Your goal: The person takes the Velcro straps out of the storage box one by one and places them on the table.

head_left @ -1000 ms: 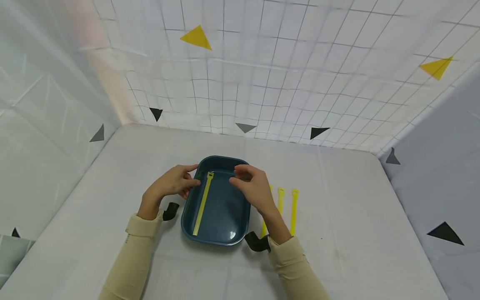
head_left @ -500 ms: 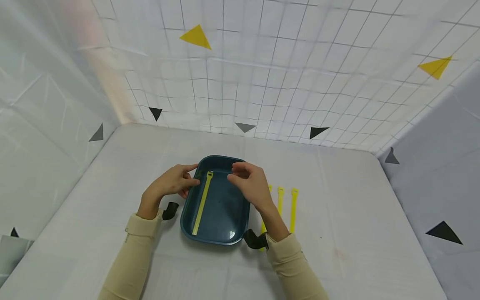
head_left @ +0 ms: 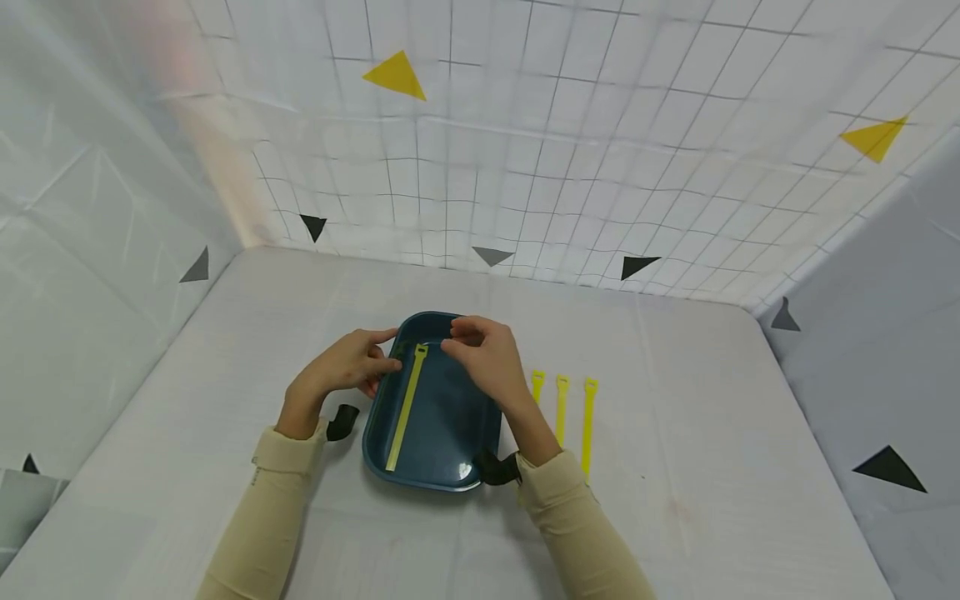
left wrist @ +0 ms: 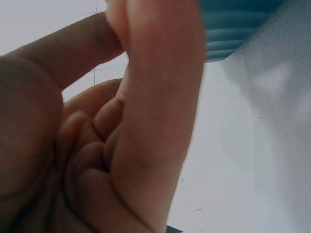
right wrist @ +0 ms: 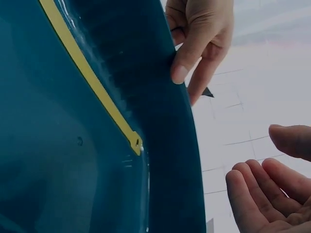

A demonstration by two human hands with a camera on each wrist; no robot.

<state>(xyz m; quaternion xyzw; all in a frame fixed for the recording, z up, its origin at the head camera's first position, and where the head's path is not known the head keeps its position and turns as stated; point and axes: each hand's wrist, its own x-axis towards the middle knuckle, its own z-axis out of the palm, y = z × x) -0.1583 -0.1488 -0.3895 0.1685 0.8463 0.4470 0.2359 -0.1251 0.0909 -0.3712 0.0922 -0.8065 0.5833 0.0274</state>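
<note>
A dark blue tray (head_left: pixel 450 433) with rounded corners lies on the table. Inside it, along the left side, rests a flat yellow cable strap (head_left: pixel 407 407) with a slotted head at the far end. My left hand (head_left: pixel 341 367) grips the tray's left rim, thumb over the edge and fingers outside, as the right wrist view also shows. Above the tray's far right part hovers my right hand (head_left: pixel 487 358), fingers loosely bent and the thumb apart from them. Nothing is held in it; the right wrist view shows its bare fingers (right wrist: pixel 262 194).
Several more yellow straps lie side by side on the white table (head_left: pixel 697 467), right of the tray; the right forearm partly covers them. White sheeting walls (head_left: pixel 585 142) with triangle markers stand around the table. A black mount (head_left: pixel 498 468) at the right wrist overhangs the tray's near right corner.
My right hand has shifted left and slightly away from me over the tray, uncovering more of the straps' heads. The left hand and the tray have stayed in place.
</note>
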